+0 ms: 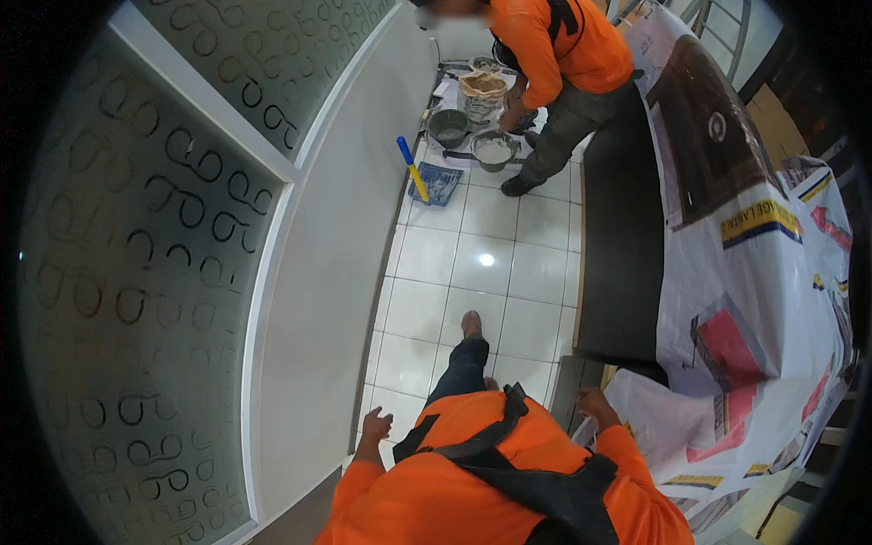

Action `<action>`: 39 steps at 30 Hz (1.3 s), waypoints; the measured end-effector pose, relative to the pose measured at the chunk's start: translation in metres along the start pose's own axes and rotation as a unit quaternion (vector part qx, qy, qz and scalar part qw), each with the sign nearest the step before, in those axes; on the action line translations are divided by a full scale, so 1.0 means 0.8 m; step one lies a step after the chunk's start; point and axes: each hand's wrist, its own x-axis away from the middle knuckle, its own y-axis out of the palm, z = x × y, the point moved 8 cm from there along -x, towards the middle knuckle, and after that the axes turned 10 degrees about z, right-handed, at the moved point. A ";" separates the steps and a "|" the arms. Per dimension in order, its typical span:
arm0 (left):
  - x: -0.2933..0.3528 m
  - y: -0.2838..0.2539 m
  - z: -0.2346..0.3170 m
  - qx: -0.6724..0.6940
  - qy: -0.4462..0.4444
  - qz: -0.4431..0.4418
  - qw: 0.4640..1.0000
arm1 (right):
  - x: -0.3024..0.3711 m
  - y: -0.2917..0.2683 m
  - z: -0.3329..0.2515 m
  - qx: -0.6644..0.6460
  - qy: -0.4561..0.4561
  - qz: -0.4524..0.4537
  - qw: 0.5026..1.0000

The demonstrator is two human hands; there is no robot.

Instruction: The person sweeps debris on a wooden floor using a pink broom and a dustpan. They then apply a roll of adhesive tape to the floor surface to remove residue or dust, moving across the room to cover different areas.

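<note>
On a white tiled floor [486, 218], I stand with my left hand [377, 424] near the white partition [318, 272], its fingers loosely apart. The printed plastic sheet [790, 300] drapes to my right, its edge just beside my right hand [597, 406], where the fingers curl; I cannot tell whether they clamp it. Well ahead, 1 co-worker [572, 54] in orange bends beside 2 dark green buckets [448, 129] and an open sack [481, 88].
</note>
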 end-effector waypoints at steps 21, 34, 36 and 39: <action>-0.295 -0.042 0.662 0.000 0.180 0.122 0.976 | -0.111 -0.153 -0.100 -0.199 0.191 -0.051 0.960; -0.544 -0.041 0.890 0.195 0.153 0.171 0.954 | -0.088 -0.189 -0.217 -0.084 0.212 0.044 0.973; -0.553 -0.020 0.933 0.169 0.174 0.154 0.958 | -0.066 -0.152 -0.233 -0.010 0.172 -0.003 0.985; -0.587 -0.028 0.955 0.130 0.217 0.165 0.953 | -0.040 -0.070 -0.285 -0.039 0.185 -0.031 0.981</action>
